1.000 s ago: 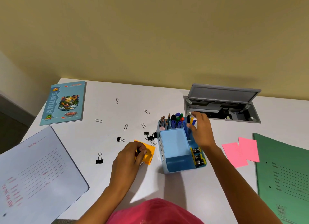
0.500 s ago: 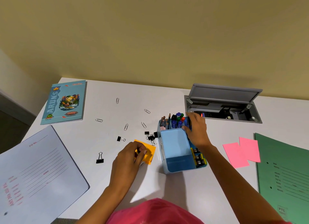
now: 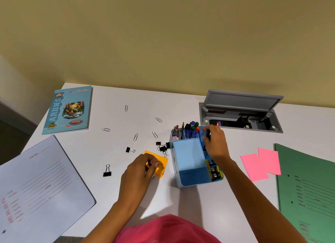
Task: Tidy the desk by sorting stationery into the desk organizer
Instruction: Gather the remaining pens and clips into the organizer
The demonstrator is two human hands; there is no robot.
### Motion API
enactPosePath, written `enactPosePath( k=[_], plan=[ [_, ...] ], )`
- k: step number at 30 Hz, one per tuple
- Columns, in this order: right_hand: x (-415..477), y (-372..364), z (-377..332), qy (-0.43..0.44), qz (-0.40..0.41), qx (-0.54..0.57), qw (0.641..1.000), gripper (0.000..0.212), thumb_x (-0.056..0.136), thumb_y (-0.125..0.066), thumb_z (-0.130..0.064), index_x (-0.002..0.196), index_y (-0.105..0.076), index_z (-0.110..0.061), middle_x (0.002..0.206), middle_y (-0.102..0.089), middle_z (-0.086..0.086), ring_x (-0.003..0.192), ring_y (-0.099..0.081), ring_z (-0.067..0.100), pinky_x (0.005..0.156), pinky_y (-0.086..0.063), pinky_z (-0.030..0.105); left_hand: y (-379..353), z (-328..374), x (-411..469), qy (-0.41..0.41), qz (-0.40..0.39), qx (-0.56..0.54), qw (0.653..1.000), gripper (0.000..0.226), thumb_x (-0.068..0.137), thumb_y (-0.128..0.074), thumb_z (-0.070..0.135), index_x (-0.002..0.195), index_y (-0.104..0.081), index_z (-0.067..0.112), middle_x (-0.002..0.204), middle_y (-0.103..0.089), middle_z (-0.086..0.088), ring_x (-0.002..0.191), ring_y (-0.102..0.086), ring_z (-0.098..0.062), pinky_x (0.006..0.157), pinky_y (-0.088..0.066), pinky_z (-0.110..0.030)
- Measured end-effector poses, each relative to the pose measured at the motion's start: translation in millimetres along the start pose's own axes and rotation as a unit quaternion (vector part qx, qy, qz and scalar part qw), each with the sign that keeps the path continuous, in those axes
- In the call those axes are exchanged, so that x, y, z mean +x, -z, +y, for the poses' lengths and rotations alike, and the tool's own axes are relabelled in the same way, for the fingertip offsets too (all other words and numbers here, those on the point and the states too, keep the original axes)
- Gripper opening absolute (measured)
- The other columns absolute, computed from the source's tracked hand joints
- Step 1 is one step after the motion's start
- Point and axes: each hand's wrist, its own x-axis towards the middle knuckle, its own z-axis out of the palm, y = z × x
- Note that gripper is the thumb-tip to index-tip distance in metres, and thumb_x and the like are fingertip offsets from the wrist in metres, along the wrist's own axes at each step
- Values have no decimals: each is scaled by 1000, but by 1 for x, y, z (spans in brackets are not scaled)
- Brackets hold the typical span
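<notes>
A light blue desk organizer [image 3: 188, 157] stands mid-desk with pens and pencils in its back slots and yellow-black clips in a right side slot. My right hand [image 3: 215, 143] hangs over its back right corner and grips a dark pen-like item [image 3: 208, 134] that points down into a slot. My left hand [image 3: 139, 170] rests on the orange sticky notes [image 3: 161, 163] left of the organizer and pinches a small black binder clip there. Black binder clips [image 3: 163, 148] lie in a cluster by the organizer. Silver paper clips [image 3: 135, 137] are scattered further back.
A teal notebook [image 3: 68, 110] lies back left, a white file folder [image 3: 36, 188] front left. Pink sticky notes [image 3: 261, 163] and a green folder [image 3: 308, 192] lie at the right. An open grey cable box [image 3: 241, 114] is set into the desk behind the organizer.
My right hand has drawn back and down from the organizer's far corner and lowered the dark item into the slot. My left hand has stayed on the orange notes.
</notes>
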Motion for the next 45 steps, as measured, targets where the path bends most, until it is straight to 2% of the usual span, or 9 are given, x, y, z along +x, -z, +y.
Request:
enactPosePath(
  k=[8, 13, 20, 26, 28, 31, 34, 39, 45],
  plan=[
    [16, -3, -11, 42, -30, -10, 999, 51, 88, -60, -1, 135, -50, -18, 127, -46, 9, 120, -37, 24, 101, -34, 29, 2, -1, -1, 3, 2, 5, 1000, 10, 91, -52, 42, 85, -54, 34, 84, -63, 16, 74, -59, -6, 61, -49, -31],
    [22, -2, -8, 73, -34, -16, 997, 38, 87, -62, -1, 123, -58, -11, 122, -52, 10, 117, -44, 26, 94, -32, 23, 2, -3, -1, 5, 4, 4, 1000, 11, 91, -51, 45, 86, -54, 35, 84, -63, 17, 74, -60, -5, 60, -49, -31],
    [2, 12, -6, 53, 6, -15, 998, 8, 90, -61, -16, 94, -56, -12, 97, -52, 0, 86, -50, 16, 73, -38, 23, 1, -3, -1, 5, 7, 4, 1000, 10, 91, -52, 42, 85, -54, 35, 84, -62, 16, 74, -59, -6, 60, -50, -32],
    [-29, 11, 15, 63, -29, 10, 998, 8, 88, -59, -6, 85, -53, -12, 87, -53, 2, 80, -53, 22, 66, -38, 21, 0, -2, -1, 4, 3, 5, 1000, 10, 91, -52, 42, 85, -54, 34, 85, -62, 16, 74, -59, -5, 61, -49, -32],
    [-30, 14, 10, 52, -27, 28, 998, 13, 88, -58, -1, 82, -54, -11, 86, -54, 5, 77, -52, 19, 65, -38, 13, -1, -1, -2, 5, -3, 5, 1000, 10, 91, -53, 41, 85, -55, 33, 84, -62, 16, 74, -59, -6, 62, -49, -32],
    [-26, 15, 2, 21, -27, 23, 999, 8, 89, -57, 0, 84, -57, -7, 89, -56, 9, 78, -53, 19, 62, -40, 9, -1, 0, -2, 0, -7, 2, 1000, 9, 91, -53, 40, 85, -55, 33, 84, -62, 16, 73, -59, -6, 62, -50, -32],
    [-20, 12, -1, -1, -37, -14, 999, 11, 88, -59, -2, 86, -58, -12, 92, -58, 9, 83, -57, 23, 70, -53, 26, 1, 0, -3, 1, -3, 6, 1000, 9, 91, -52, 41, 85, -54, 34, 84, -62, 16, 74, -59, -5, 63, -50, -32],
    [-19, 11, -5, -5, -60, -109, 992, 8, 87, -65, -17, 94, -64, -13, 98, -61, 6, 90, -53, 19, 70, -45, 25, 0, -4, -4, 2, -4, 13, 1000, 10, 92, -50, 42, 86, -53, 34, 84, -62, 16, 75, -60, -5, 62, -50, -33],
    [-15, 11, -10, 0, -2, -149, 989, 22, 93, -55, -26, 102, -65, -9, 102, -63, 9, 93, -54, 21, 76, -48, 29, -2, -5, -4, 2, -5, 18, 1000, 12, 92, -48, 43, 86, -53, 34, 84, -62, 15, 75, -60, -6, 62, -51, -35]
  ],
)
